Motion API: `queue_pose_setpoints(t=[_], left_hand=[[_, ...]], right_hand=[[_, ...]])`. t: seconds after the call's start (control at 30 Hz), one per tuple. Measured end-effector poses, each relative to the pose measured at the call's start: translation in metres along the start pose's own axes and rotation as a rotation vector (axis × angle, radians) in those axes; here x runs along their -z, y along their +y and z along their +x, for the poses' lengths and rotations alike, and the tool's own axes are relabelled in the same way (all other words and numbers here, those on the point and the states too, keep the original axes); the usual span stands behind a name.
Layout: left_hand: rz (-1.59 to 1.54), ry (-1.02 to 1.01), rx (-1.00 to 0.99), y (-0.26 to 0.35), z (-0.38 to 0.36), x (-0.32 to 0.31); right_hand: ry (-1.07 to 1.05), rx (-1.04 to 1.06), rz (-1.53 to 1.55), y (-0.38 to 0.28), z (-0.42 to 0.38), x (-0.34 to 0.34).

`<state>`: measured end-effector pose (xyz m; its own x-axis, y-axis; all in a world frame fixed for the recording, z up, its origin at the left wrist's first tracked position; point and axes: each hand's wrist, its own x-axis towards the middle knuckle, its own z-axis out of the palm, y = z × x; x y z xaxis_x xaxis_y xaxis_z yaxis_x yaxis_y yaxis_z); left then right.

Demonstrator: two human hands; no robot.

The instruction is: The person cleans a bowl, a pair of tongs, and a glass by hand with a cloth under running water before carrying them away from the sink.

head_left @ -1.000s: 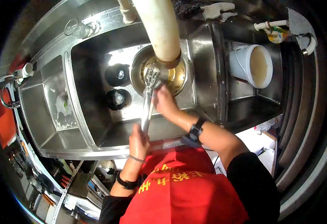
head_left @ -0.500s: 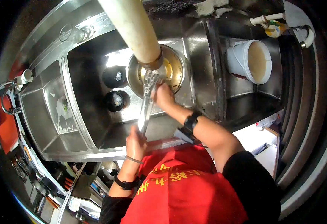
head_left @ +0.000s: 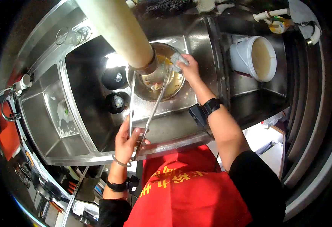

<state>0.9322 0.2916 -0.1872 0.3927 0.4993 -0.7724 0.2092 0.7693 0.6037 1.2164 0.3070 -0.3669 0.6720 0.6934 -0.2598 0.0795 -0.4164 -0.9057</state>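
Note:
Long metal tongs (head_left: 155,108) are spread apart, their handle end held in my left hand (head_left: 126,143) near the sink's front edge. Their tips reach over a round metal bowl (head_left: 140,90) in the sink, which holds murky liquid and bits of food. My right hand (head_left: 189,69) grips a grey scrubbing pad (head_left: 178,60) at the bowl's right rim, beside one tong tip. A thick pale pipe (head_left: 120,34) hangs over the bowl and hides part of it. Two small black bowls (head_left: 114,78) stand left of the metal bowl.
A white bucket (head_left: 241,58) of cloudy liquid stands in the right basin. A clear glass (head_left: 69,37) lies on the back ledge at left. The left basin (head_left: 41,113) has suds in it. A yellow-labelled bottle (head_left: 279,25) is at the back right.
The tongs have gone from closed together to spread apart. My right hand has moved right, off the tongs, with the pad now visible. My left hand has shifted slightly left and down.

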Motion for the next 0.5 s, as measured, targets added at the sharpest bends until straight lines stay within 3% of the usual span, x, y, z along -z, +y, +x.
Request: queue_pose_setpoints(t=[0.1,0.13,0.17,0.23,0.37,0.43,0.5], left_hand=[[-0.372,-0.118,0.165,-0.007,0.008,0.011],[-0.359,-0.162,0.212,-0.011,0.012,0.014],[-0.444,-0.326,0.265,-0.009,0.010,0.015],[-0.710,-0.399,0.446,-0.008,0.005,0.010],[-0.619,-0.465,0.363,-0.020,0.012,0.013],[-0.546,-0.393,0.371,-0.018,0.012,0.011],[-0.597,-0.178,0.440,-0.020,0.018,0.013]], right_hand=[[-0.052,0.082,0.125,-0.031,-0.007,-0.008],[-0.078,0.152,0.173,-0.047,-0.014,-0.011],[-0.145,0.120,0.205,-0.063,-0.024,-0.012],[-0.164,0.429,-0.132,-0.068,-0.031,-0.016],[-0.287,0.691,-0.307,-0.072,-0.058,-0.026],[-0.448,0.509,-0.360,-0.066,-0.086,-0.031],[-0.691,0.433,-0.195,-0.062,-0.117,-0.037]])
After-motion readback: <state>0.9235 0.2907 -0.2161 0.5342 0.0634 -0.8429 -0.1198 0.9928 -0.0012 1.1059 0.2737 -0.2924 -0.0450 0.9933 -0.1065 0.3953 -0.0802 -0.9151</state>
